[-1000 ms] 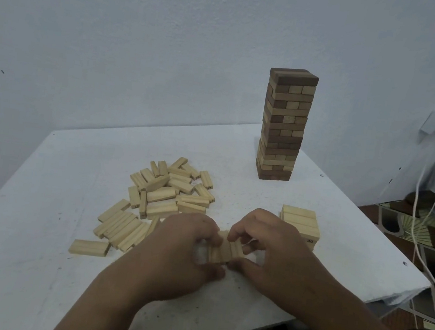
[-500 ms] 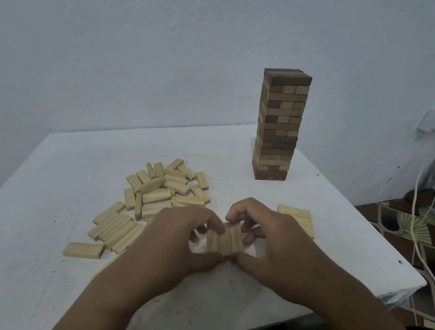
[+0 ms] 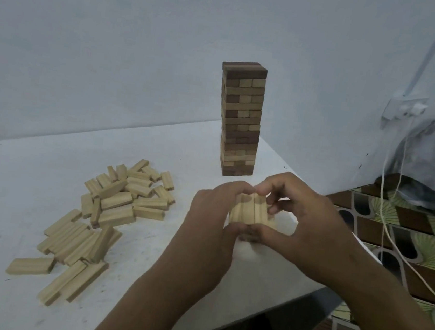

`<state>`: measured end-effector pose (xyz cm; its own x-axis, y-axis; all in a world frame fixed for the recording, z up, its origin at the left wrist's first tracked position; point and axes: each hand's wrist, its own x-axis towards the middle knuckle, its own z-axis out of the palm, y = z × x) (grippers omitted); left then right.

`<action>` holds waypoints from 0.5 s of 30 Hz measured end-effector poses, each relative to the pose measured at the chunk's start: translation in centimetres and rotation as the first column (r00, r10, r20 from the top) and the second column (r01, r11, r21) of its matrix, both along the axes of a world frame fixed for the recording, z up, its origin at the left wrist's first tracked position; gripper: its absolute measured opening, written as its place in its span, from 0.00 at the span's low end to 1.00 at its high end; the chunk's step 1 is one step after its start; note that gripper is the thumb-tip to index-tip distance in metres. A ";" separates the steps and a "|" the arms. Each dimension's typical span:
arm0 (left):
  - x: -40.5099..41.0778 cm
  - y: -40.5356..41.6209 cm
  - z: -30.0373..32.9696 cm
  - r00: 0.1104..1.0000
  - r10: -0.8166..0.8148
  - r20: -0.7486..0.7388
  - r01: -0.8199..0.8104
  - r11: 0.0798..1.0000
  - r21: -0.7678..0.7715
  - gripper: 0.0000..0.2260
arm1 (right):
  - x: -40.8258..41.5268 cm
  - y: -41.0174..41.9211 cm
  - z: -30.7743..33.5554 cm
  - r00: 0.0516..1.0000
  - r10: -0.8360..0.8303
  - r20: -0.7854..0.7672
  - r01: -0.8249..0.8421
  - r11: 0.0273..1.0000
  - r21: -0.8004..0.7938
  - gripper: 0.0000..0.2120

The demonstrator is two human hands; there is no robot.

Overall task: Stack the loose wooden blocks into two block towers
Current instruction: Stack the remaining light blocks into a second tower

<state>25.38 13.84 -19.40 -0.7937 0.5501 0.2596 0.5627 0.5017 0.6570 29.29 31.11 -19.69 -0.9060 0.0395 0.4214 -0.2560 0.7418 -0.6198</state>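
On the scuffed white table (image 3: 34, 171) against a pale wall (image 3: 116, 44), we see loose blocks (image 3: 114, 207) lying left; our left hand (image 3: 210, 218) and right hand (image 3: 309, 229) grip three blocks (image 3: 250, 212) together, before the tall tower (image 3: 240, 118); cables (image 3: 392, 212) hang right

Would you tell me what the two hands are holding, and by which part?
Both the left hand and right hand grip a row of light wooden blocks by its ends, fingers far, thumbs near.

I can read no text, label, brand or number anywhere here; the wooden blocks (image 3: 253, 213) show only bare grain.
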 end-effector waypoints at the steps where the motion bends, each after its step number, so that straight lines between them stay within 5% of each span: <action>1: -0.2 0.6 0.1 0.999 -0.007 0.037 0.008 1.000 -0.007 0.17 | 0.0 0.4 -0.2 1.000 -0.007 -0.001 0.007 1.000 -0.002 0.24; 4: -0.5 2.0 0.4 0.991 -0.012 0.135 0.025 0.996 -0.088 0.21 | 0.0 1.3 -0.6 1.000 -0.026 0.002 0.026 1.000 -0.006 0.23; 12: -0.4 2.8 -0.5 0.993 0.118 0.017 -0.113 0.980 -0.163 0.31 | -0.5 2.5 -1.9 0.998 -0.048 0.046 0.048 0.999 0.001 0.23; 15: -0.7 2.2 -0.4 0.993 0.106 0.045 -0.102 0.992 -0.077 0.32 | -0.3 3.0 -1.7 0.998 -0.045 0.039 0.043 0.998 0.050 0.25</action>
<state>24.72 16.02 -19.84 -0.8582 0.4806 0.1804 0.4731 0.6042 0.6411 29.03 34.11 -21.42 -0.9199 0.0601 0.3876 -0.1980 0.7819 -0.5911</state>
